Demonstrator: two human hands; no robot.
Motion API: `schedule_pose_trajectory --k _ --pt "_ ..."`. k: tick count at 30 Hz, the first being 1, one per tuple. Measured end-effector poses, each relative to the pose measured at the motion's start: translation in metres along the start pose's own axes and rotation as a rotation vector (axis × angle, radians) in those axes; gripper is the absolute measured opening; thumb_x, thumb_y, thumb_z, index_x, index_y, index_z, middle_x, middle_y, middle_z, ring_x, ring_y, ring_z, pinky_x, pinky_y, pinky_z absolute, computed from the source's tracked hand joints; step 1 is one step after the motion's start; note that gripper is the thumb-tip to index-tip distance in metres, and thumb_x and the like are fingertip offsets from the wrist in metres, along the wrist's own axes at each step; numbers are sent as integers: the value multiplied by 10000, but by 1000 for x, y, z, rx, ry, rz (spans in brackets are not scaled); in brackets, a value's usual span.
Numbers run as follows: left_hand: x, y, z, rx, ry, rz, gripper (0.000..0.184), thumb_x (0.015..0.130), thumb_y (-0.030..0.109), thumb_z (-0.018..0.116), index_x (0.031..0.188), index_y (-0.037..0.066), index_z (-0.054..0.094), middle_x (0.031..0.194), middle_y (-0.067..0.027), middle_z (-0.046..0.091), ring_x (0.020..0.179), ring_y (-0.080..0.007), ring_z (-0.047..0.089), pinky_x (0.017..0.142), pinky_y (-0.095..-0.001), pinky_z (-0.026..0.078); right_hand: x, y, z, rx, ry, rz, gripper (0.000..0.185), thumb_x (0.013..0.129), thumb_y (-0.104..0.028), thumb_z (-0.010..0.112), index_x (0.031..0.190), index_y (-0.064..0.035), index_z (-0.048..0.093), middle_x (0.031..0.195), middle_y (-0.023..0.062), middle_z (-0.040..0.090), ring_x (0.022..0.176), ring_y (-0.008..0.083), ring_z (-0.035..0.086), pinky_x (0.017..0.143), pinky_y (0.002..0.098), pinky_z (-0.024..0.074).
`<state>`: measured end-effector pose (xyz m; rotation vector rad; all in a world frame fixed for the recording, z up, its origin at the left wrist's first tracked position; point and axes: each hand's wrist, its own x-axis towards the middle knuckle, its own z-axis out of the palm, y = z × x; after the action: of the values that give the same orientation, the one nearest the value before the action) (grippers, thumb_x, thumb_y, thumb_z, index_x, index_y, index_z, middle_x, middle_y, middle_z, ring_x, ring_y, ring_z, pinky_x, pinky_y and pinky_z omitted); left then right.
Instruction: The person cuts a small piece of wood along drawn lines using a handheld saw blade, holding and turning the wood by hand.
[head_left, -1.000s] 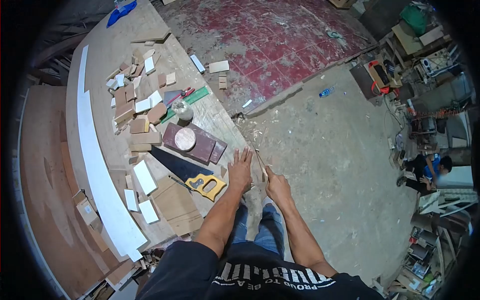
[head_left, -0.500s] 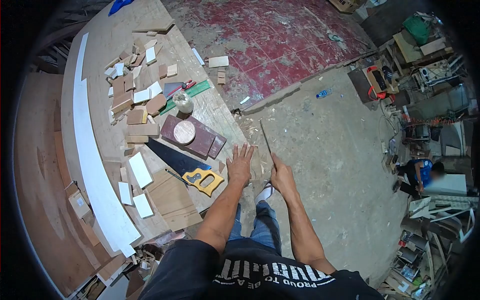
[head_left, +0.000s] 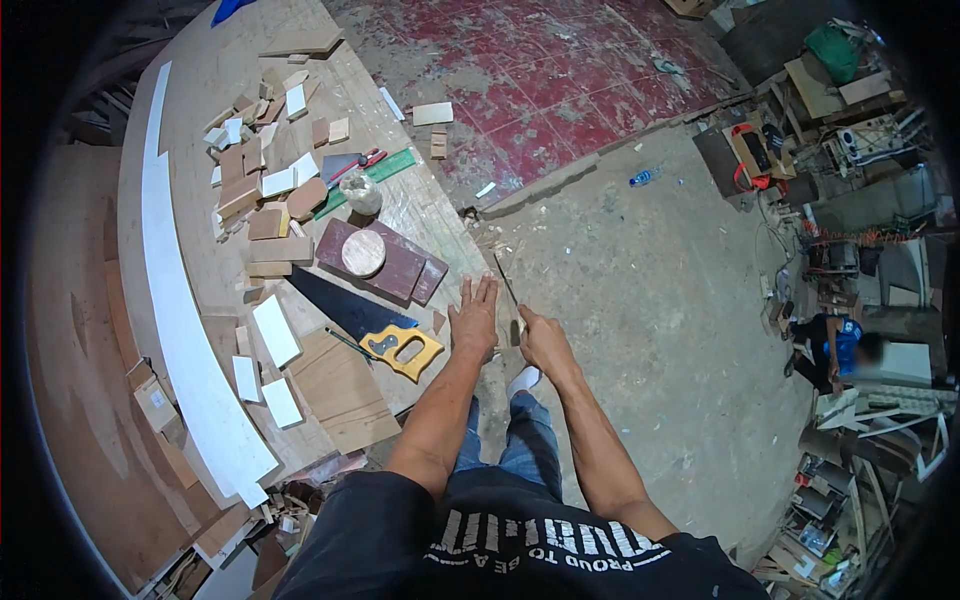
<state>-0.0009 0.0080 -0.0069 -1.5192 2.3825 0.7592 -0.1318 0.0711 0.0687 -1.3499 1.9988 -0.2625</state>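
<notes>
My left hand (head_left: 474,318) lies palm down at the table's edge, fingers stretched out; whatever is under the palm is hidden. Close beside it, my right hand (head_left: 547,347) is closed around a long thin-bladed tool (head_left: 507,281), seen nearly edge-on and pointing away from me. Its exact kind cannot be made out. To the left of my left hand lies a handsaw (head_left: 405,349) with a yellow handle and dark blade. Beyond the saw, a round pale wooden disc (head_left: 363,253) rests on maroon blocks (head_left: 400,268).
Several wood offcuts (head_left: 240,190) and white-faced pieces (head_left: 277,330) cover the table (head_left: 425,225). A jar (head_left: 360,194) stands near a green strip (head_left: 392,165) and red-handled tool (head_left: 371,159). A bottle (head_left: 640,178) lies on the floor. Another person (head_left: 838,345) sits at far right.
My right hand and the thin-bladed tool have moved left and slightly down, closer to my left hand. My left hand stays at the table's edge; the whole view has shifted slightly.
</notes>
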Motion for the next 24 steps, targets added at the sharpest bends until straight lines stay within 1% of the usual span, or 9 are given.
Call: schedule_pose_trajectory --k 8,11,14,16,18,19,21,23,24 --pt "-1 -2 -6 -15 -20 -2 1020 657 70 800 1523 195 276 1616 31 209 1491 -288 181 1061 -609 389 34 -5 10 -90 -88 10 500 751 -20 524 1244 28 595 960 372 625 937 489 637 875 516 497" --pt "-2 -1 -8 3 -16 -14 1042 656 87 809 1532 204 258 1621 45 191 1494 -277 174 1061 -600 393 39 -1 15 -2 -71 -95 506 758 -30 532 1260 19 578 948 359 632 934 494 634 871 529 494" --pt "-2 2 -10 32 -43 -21 1072 653 108 820 1543 213 232 1626 53 168 1497 -269 164 1069 -589 390 35 14 26 -142 30 -30 519 776 -31 513 1292 6 555 946 339 643 937 490 636 848 541 501" --pt "2 1 -16 49 -48 -17 1086 653 123 826 1548 217 216 1631 58 148 1499 -266 156 1079 -578 385 79 16 9 -79 117 -14 429 848 -76 499 1262 19 561 858 319 659 877 465 664 788 527 519" --pt "-2 1 -12 37 -64 -26 1088 655 127 823 1549 221 211 1631 59 149 1499 -265 157 1085 -572 383 89 5 -26 216 478 104 395 876 -120 498 1240 12 574 819 296 660 800 440 669 731 482 520" --pt "-4 -1 -6 41 -78 -26 1088 655 127 823 1549 221 211 1631 59 149 1499 -265 157 1085 -572 383 90 15 -28 220 471 116 395 876 -120 498 1240 12 574 819 296 660 800 440 669 731 482 520" --pt "2 -4 5 88 8 -5 1085 653 125 820 1548 219 213 1630 59 151 1499 -270 156 1083 -575 384 95 42 -21 460 454 116 327 879 -150 549 1148 20 623 770 269 653 725 401 666 665 457 503" --pt "1 -3 0 61 -2 8 1082 651 121 817 1546 215 217 1630 55 154 1498 -274 159 1081 -576 386 92 67 22 278 528 -113 245 893 -207 646 1019 0 677 665 84 618 547 189 567 504 338 443" --pt "-1 -3 -2 35 -20 7 1079 649 118 815 1545 210 221 1629 50 158 1497 -278 161 1080 -577 388 99 85 53 385 501 -96 207 892 -215 664 939 -13 667 635 48 580 510 162 530 464 332 411"
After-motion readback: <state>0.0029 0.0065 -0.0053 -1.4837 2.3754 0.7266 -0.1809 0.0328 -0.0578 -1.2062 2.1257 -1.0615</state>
